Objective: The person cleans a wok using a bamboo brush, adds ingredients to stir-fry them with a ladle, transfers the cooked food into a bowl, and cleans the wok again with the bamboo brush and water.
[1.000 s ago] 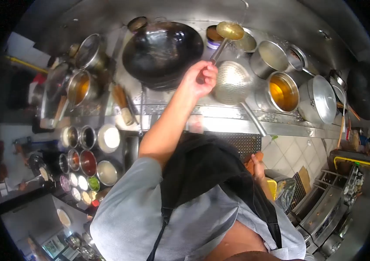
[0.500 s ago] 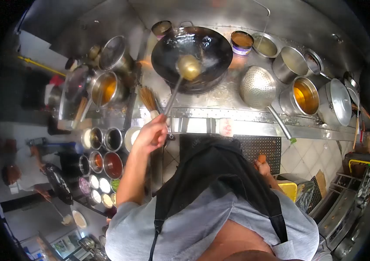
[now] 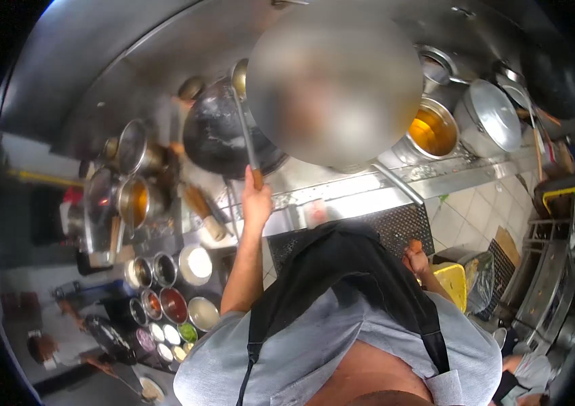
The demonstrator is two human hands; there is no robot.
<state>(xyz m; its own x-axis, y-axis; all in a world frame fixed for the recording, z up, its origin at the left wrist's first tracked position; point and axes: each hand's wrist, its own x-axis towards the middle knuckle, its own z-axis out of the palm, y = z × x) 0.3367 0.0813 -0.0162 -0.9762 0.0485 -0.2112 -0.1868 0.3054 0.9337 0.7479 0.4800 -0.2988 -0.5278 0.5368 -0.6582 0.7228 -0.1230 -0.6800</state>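
Note:
My left hand [image 3: 257,205] is closed around the wooden end of a long-handled ladle [image 3: 247,139]. Its bowl is up over the far side of a dark wok [image 3: 223,128], partly covered by a blurred patch. Low on the right, beside the black apron [image 3: 348,260], my right hand [image 3: 416,260] has its fingers curled in. A small orange-brown end pokes out of it; I cannot make out what it belongs to. A bamboo brush [image 3: 201,208] lies on the counter left of the ladle handle.
Metal pots with amber liquid stand left [image 3: 137,203] and right [image 3: 436,132]. Sauce containers [image 3: 173,304] and small ingredient tubs line the left. A perforated mat [image 3: 395,230] covers the floor by a yellow bin [image 3: 451,281]. Other people are at far left and lower right.
The ladle has risen from the middle of the wok toward its far edge, its handle now more upright. My view has turned, shifting the counter leftward. A blurred patch covers part of the stove.

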